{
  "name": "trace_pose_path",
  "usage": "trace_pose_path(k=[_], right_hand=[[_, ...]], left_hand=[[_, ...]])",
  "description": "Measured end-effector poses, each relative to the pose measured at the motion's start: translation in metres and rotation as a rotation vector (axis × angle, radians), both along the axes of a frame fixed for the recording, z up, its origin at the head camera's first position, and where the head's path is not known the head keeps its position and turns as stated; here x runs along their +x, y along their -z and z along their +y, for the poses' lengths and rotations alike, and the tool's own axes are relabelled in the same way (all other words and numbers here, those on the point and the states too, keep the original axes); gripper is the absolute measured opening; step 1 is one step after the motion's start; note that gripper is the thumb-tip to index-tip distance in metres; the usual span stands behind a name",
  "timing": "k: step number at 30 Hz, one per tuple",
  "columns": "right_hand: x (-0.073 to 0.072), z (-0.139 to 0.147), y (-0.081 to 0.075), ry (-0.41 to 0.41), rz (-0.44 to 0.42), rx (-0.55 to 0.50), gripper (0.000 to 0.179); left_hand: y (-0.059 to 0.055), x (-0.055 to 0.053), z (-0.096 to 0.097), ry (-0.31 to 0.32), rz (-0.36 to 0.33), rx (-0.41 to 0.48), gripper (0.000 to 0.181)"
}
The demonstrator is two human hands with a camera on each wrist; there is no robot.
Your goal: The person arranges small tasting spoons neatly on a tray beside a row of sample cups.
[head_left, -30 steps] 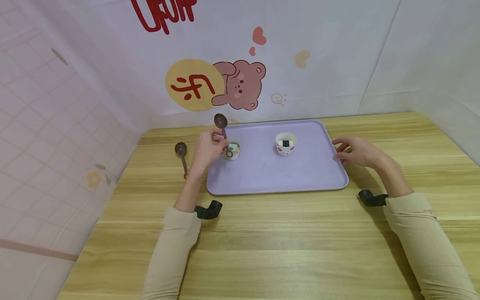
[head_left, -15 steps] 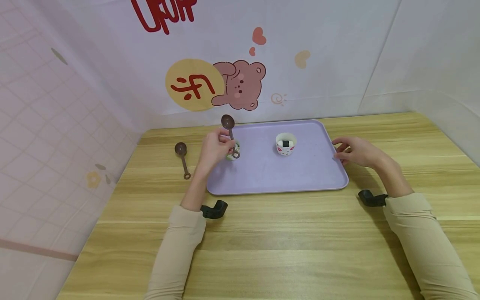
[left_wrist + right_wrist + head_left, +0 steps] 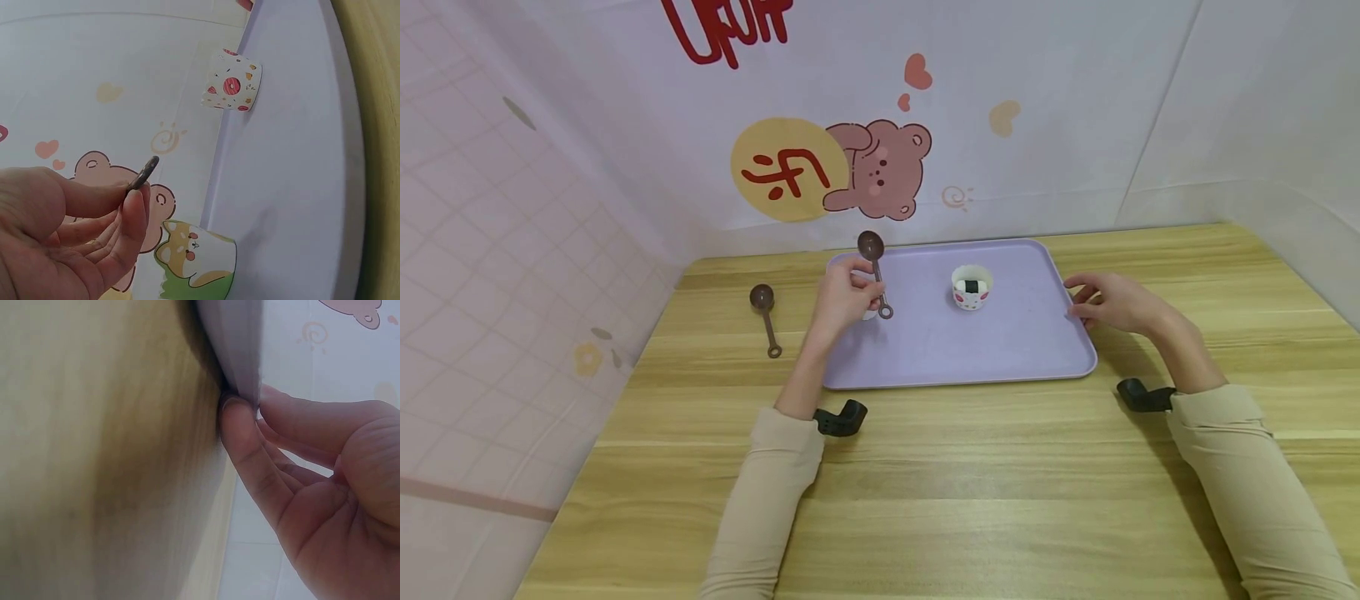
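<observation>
My left hand (image 3: 844, 296) pinches the handle of a brown measuring spoon (image 3: 871, 245), bowl end away from me, above the left part of a lilac tray (image 3: 970, 354). Below that hand stands a paper cup with a dog print (image 3: 209, 262), mostly hidden in the head view. Farther right on the tray stands a white paper cup with a donut print (image 3: 970, 302); inside it is a white piece with a black band (image 3: 972, 287). At the tray's right rim, my right hand (image 3: 1112, 302) grips the edge, thumb on one side and a finger underneath.
A second brown measuring spoon (image 3: 767, 321) lies on the wooden table (image 3: 970, 483) left of the tray. Behind the table hangs a pale printed cloth (image 3: 1060, 167) with a bear drawing. A black wrist mount (image 3: 842, 419) is on each forearm.
My left hand has moved right with the measuring spoon, over the tray's left part, and now covers most of the dog-print cup. My right hand stays at the tray rim.
</observation>
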State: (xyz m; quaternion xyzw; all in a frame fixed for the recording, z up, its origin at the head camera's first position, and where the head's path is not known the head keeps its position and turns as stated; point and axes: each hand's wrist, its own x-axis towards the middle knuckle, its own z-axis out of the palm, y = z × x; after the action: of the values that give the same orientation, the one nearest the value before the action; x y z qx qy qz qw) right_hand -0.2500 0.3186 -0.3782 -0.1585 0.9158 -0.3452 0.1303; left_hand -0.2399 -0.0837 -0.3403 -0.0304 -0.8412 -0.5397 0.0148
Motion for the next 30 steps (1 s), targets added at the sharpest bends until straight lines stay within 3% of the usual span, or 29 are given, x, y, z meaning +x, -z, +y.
trace_pose_path(k=[30], right_hand=[[0.002, -0.001, -0.003, 0.012, -0.017, 0.002, 0.049]], left_hand=[[0.016, -0.004, 0.026, 0.004, -0.005, -0.035, 0.025]])
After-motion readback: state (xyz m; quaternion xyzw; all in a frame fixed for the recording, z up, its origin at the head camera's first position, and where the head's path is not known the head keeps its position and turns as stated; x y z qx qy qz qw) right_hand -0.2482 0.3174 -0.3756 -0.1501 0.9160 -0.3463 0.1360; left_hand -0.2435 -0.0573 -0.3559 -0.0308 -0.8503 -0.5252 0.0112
